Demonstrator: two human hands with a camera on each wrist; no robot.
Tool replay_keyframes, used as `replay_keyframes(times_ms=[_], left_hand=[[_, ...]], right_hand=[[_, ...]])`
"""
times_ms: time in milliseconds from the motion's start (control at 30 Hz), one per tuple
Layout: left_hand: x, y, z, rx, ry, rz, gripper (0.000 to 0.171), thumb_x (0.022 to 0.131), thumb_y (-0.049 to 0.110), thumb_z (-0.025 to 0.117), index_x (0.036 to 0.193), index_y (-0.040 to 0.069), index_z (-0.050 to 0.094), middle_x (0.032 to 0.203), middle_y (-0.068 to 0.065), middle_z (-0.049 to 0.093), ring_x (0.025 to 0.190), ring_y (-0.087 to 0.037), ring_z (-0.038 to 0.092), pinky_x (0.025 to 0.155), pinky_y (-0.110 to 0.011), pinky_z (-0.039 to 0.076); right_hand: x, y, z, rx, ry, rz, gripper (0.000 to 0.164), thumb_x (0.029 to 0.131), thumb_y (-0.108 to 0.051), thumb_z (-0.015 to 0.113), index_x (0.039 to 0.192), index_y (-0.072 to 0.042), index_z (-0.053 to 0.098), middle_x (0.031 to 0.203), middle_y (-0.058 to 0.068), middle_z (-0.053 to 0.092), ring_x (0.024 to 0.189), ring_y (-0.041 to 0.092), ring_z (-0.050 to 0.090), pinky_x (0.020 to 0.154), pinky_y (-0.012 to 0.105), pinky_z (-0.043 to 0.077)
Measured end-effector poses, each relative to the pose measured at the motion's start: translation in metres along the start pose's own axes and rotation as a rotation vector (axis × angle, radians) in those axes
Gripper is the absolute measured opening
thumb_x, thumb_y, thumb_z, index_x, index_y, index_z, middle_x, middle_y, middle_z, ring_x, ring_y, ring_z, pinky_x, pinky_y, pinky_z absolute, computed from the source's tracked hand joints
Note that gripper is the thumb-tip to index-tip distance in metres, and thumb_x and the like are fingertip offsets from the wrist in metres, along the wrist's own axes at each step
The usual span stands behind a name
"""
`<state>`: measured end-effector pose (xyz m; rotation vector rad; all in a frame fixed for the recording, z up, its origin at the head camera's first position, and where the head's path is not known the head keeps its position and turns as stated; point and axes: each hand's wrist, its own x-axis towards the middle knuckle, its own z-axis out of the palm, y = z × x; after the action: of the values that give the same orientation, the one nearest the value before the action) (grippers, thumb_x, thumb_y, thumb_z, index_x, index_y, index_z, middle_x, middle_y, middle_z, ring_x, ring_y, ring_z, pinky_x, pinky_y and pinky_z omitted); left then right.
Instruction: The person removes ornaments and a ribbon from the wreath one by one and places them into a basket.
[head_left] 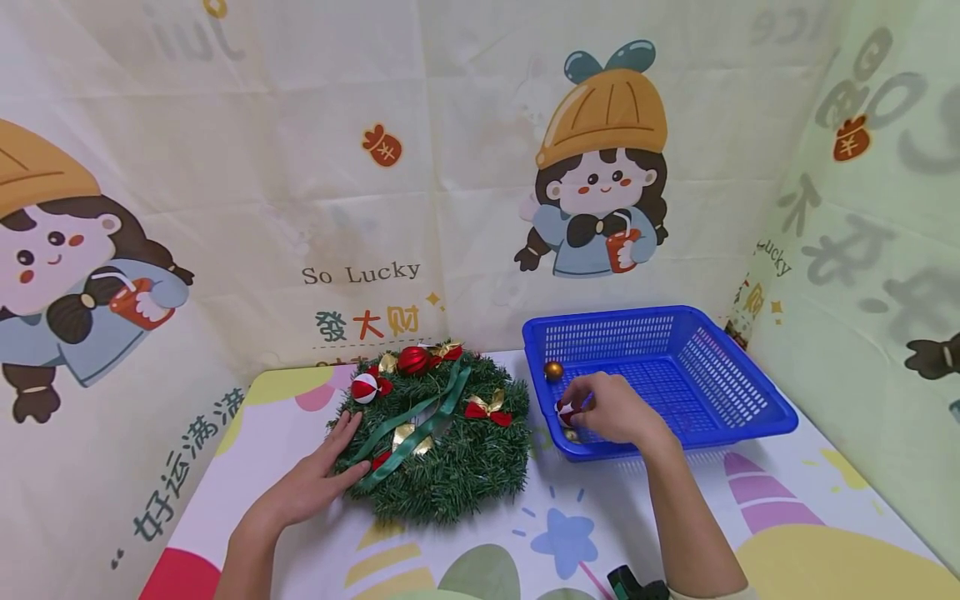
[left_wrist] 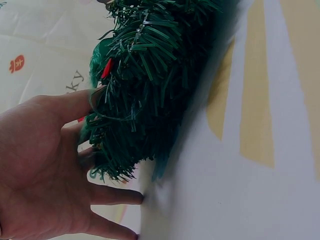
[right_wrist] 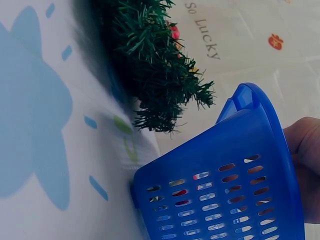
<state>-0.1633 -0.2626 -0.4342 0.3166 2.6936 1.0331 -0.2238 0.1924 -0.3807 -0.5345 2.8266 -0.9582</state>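
Observation:
A green wreath point(head_left: 480, 475) lies on the table, decorated with red-and-gold bows, a shiny red bauble point(head_left: 414, 360), a red-and-white bauble point(head_left: 365, 388) and a loose green ribbon point(head_left: 405, 446). My left hand point(head_left: 318, 479) rests against the wreath's left side with its fingers spread; the left wrist view shows the palm point(left_wrist: 40, 160) facing the needles. Inside the blue basket point(head_left: 750, 417), at its left end, my right hand point(head_left: 611, 408) pinches a small red-and-white ornament point(head_left: 565, 412), partly hidden by the fingers. In the right wrist view the basket wall covers most of that hand.
A copper-coloured bauble point(head_left: 553, 371) and a small pale gold one point(head_left: 572, 435) lie in the basket near the right hand. A black object point(head_left: 636, 583) sits at the table's front edge. Printed cloth walls point(head_left: 465, 208) rise behind and beside the table.

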Motion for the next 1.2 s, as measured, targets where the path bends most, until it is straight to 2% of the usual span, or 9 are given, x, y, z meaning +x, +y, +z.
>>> replay_keyframes(times_ms=[300, 467, 600, 733, 1200], left_hand=[[0.000, -0.001, -0.001, 0.006, 0.008, 0.002, 0.088, 0.104, 0.050, 0.059, 0.169, 0.016, 0.011, 0.176, -0.019, -0.002, 0.158, -0.054, 0.003, 0.118, -0.077, 0.019], [0.000, 0.000, -0.001, 0.001, 0.009, -0.002, 0.088, 0.104, 0.051, 0.059, 0.169, 0.017, 0.011, 0.176, -0.018, -0.002, 0.158, -0.053, 0.003, 0.118, -0.077, 0.019], [0.000, 0.001, -0.001, -0.001, 0.005, 0.000, 0.088, 0.104, 0.049, 0.059, 0.169, 0.016, 0.010, 0.176, -0.018, -0.002, 0.158, -0.053, 0.002, 0.118, -0.077, 0.019], [-0.001, 0.002, -0.001, -0.004, 0.005, 0.007, 0.087, 0.104, 0.047, 0.060, 0.169, 0.015, 0.012, 0.175, -0.020, -0.002, 0.157, -0.054, 0.003, 0.118, -0.077, 0.020], [-0.002, 0.004, -0.001, -0.005, 0.002, -0.001, 0.087, 0.104, 0.047, 0.059, 0.169, 0.015, 0.011, 0.175, -0.019, -0.003, 0.157, -0.054, 0.002, 0.118, -0.077, 0.019]], right_hand=[[0.001, -0.005, 0.001, 0.061, 0.132, 0.069, 0.021, 0.096, -0.003, 0.071, 0.115, -0.008, 0.075, 0.112, 0.013, 0.075, 0.098, 0.027, 0.072, 0.083, 0.044, 0.063], [0.002, -0.008, 0.002, 0.083, 0.220, 0.061, 0.025, 0.096, -0.007, 0.072, 0.122, -0.009, 0.073, 0.124, 0.017, 0.072, 0.108, 0.035, 0.072, 0.083, 0.045, 0.064], [0.003, -0.011, 0.002, 0.095, 0.284, 0.058, 0.030, 0.098, -0.010, 0.072, 0.128, -0.010, 0.071, 0.130, 0.018, 0.070, 0.115, 0.039, 0.070, 0.089, 0.049, 0.062], [0.004, -0.013, 0.003, 0.115, 0.333, 0.047, 0.036, 0.099, -0.012, 0.071, 0.134, -0.011, 0.068, 0.132, 0.017, 0.069, 0.115, 0.039, 0.071, 0.093, 0.052, 0.061], [0.010, -0.017, 0.012, 0.200, 0.377, 0.014, 0.038, 0.098, -0.013, 0.073, 0.136, -0.012, 0.067, 0.129, 0.015, 0.070, 0.119, 0.038, 0.069, 0.098, 0.052, 0.058]])
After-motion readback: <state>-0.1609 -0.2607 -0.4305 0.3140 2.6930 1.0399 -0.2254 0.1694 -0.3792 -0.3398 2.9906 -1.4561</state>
